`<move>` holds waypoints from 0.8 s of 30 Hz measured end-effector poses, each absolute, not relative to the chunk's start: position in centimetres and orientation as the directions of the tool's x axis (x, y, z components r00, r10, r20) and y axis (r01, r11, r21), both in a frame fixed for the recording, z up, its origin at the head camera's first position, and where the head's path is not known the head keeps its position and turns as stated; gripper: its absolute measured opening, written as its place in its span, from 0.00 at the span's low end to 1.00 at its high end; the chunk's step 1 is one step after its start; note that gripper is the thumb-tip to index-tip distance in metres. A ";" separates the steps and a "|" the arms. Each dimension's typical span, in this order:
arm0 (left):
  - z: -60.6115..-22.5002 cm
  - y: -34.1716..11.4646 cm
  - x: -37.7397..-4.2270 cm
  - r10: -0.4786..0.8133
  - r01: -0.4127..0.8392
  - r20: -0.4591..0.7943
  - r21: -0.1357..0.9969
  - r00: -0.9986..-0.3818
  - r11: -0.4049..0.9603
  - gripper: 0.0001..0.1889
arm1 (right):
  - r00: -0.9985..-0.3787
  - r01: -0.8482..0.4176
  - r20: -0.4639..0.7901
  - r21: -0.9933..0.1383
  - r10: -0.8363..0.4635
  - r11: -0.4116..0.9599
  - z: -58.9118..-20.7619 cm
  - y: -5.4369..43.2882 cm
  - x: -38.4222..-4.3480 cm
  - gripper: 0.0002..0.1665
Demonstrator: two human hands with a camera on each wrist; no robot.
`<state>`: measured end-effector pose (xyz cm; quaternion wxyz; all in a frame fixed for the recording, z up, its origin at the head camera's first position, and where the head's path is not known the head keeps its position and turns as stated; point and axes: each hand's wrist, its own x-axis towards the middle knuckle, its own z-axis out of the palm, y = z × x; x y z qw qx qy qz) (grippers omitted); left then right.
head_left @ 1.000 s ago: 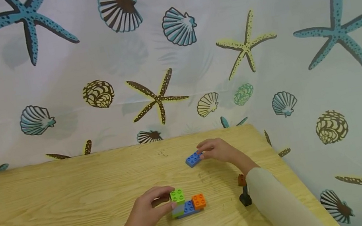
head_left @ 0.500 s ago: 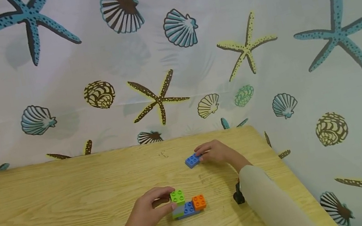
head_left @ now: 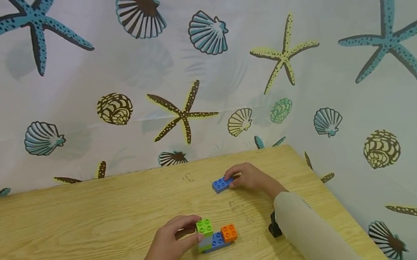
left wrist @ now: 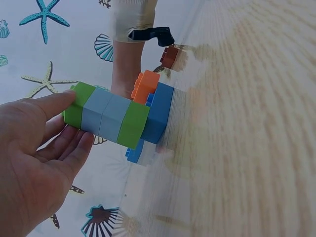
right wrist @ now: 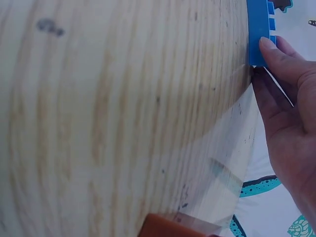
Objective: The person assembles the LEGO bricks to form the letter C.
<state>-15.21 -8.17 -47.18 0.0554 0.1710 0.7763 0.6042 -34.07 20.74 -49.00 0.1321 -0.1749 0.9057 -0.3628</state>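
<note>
My left hand (head_left: 171, 239) pinches the top of a toy brick stack between thumb and fingertips. In the left wrist view the column has a lime green brick (left wrist: 80, 105) at the hand's end, light blue bricks (left wrist: 105, 113), then another green brick (left wrist: 132, 124). Beside it runs a blue base brick (left wrist: 160, 106) bearing an orange brick (head_left: 229, 233). Farther back, my right hand (head_left: 251, 178) holds the right end of a separate blue studded brick (head_left: 221, 185). In the right wrist view the thumb lies on that brick's studded side; other fingers are partly hidden.
A black piece (head_left: 274, 226) stands on the wooden table (head_left: 83, 226), partly behind the right sleeve (head_left: 309, 228). A reddish-brown brick (left wrist: 170, 57) lies near it. A shell-and-starfish patterned curtain (head_left: 98, 75) hangs along the table's back and right edges.
The far blue brick has turned and slid slightly left under my right hand. My right forearm has shifted left, hiding the reddish-brown brick in the head view. The left hand keeps its place.
</note>
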 end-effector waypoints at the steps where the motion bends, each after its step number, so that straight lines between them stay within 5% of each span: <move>1: -47.2 -8.2 -15.2 0.332 0.200 0.123 0.957 -0.935 0.210 0.22 | -0.906 -0.219 -0.112 -0.701 -0.408 0.678 -49.0 20.7 -34.1 0.09; 24: -47.6 -8.1 -15.3 0.324 0.161 0.083 0.962 -0.942 0.222 0.22 | -0.865 -0.356 -0.006 -0.697 -0.501 0.622 -47.6 19.8 -30.8 0.13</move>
